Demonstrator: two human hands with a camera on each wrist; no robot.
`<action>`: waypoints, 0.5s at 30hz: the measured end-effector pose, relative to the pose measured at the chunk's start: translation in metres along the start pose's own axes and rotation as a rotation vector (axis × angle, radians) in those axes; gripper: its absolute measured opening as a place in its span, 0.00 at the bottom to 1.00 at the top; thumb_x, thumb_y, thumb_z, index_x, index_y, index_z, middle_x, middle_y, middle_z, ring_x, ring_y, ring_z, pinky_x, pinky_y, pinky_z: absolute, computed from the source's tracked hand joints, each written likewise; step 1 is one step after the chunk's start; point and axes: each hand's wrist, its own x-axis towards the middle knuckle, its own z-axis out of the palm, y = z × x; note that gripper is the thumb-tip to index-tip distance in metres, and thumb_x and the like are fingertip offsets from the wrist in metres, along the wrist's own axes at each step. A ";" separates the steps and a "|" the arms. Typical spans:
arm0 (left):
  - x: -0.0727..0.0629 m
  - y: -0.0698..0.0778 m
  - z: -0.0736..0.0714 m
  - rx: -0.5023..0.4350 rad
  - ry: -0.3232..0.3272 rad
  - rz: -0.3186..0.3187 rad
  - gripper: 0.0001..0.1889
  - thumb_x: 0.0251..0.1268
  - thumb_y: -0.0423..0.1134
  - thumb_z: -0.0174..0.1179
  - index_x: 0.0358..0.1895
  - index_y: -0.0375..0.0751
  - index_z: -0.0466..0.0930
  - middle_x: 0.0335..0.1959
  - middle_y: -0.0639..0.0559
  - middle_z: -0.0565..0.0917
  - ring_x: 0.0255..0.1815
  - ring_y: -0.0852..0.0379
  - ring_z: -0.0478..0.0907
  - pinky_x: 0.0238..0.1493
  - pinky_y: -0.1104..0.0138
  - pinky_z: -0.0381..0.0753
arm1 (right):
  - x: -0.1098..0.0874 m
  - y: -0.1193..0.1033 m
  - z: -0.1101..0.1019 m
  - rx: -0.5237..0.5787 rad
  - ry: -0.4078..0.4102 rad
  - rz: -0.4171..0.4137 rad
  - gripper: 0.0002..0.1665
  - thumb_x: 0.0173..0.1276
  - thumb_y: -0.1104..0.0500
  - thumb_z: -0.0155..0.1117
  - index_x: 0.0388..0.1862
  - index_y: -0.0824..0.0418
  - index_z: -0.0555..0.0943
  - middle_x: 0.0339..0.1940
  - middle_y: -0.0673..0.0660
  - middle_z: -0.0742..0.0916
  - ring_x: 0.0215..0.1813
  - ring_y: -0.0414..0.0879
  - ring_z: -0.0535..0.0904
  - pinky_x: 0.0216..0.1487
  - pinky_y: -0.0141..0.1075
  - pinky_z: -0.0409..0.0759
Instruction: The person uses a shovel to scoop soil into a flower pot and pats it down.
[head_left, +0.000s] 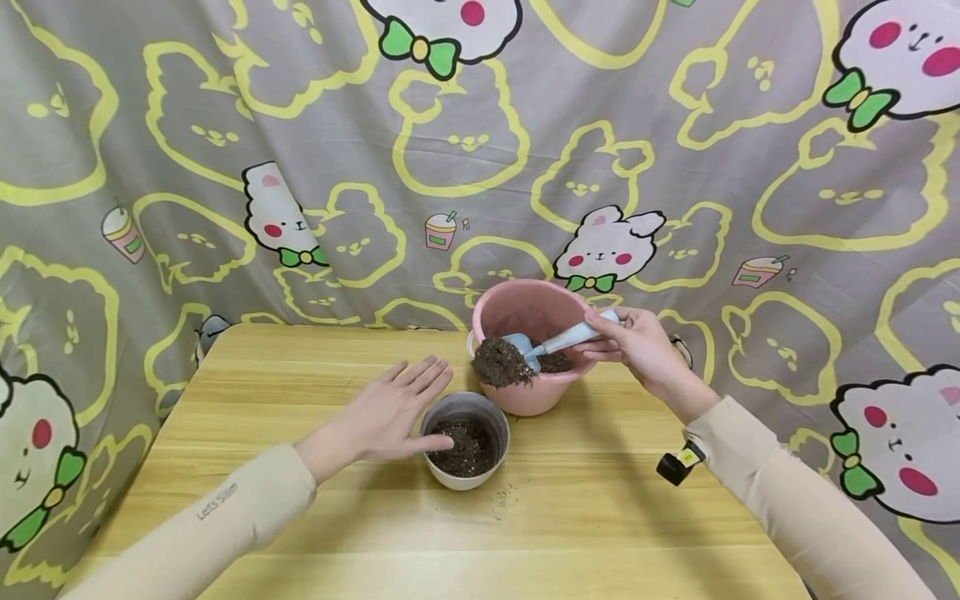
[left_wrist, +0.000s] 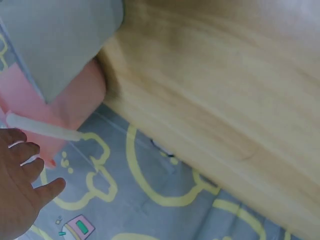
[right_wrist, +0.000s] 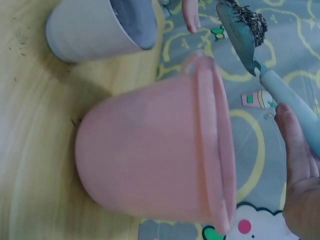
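My right hand [head_left: 641, 348] grips the pale blue handle of a garden trowel [head_left: 573, 336] above the pink bucket [head_left: 528, 402]. Dark soil [head_left: 501, 363] is heaped on the trowel's blade, which extends over the bucket's left side. In the right wrist view the loaded blade [right_wrist: 237, 42] appears higher than the bucket's rim. Beside the smaller white pot [head_left: 459, 482], my left hand [head_left: 386, 412] is spread palm down with straight fingers, its thumb reaching over the pot's rim. That pot has dark soil [head_left: 468, 450] inside. More soil [head_left: 555, 362] shows within the bucket.
Both containers stand on a wooden table [head_left: 360, 533], the bucket near its back edge. Crumbs of soil [head_left: 504, 498] are scattered just right of the white pot. A grey patterned curtain [head_left: 337, 142] hangs behind the table and around its sides.
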 end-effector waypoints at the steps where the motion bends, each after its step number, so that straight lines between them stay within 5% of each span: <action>1: -0.002 0.001 0.002 -0.004 0.001 0.001 0.52 0.69 0.75 0.54 0.83 0.37 0.61 0.84 0.41 0.65 0.86 0.42 0.62 0.82 0.41 0.66 | -0.002 0.002 0.002 -0.001 -0.005 -0.002 0.10 0.79 0.57 0.65 0.46 0.64 0.82 0.31 0.54 0.94 0.35 0.44 0.94 0.45 0.37 0.92; 15: -0.018 0.008 0.028 -0.002 0.003 -0.015 0.53 0.68 0.76 0.55 0.83 0.39 0.61 0.84 0.42 0.64 0.86 0.44 0.62 0.81 0.43 0.69 | -0.015 0.032 0.024 -0.165 -0.004 -0.008 0.20 0.80 0.55 0.64 0.52 0.74 0.81 0.31 0.51 0.95 0.36 0.42 0.94 0.44 0.39 0.92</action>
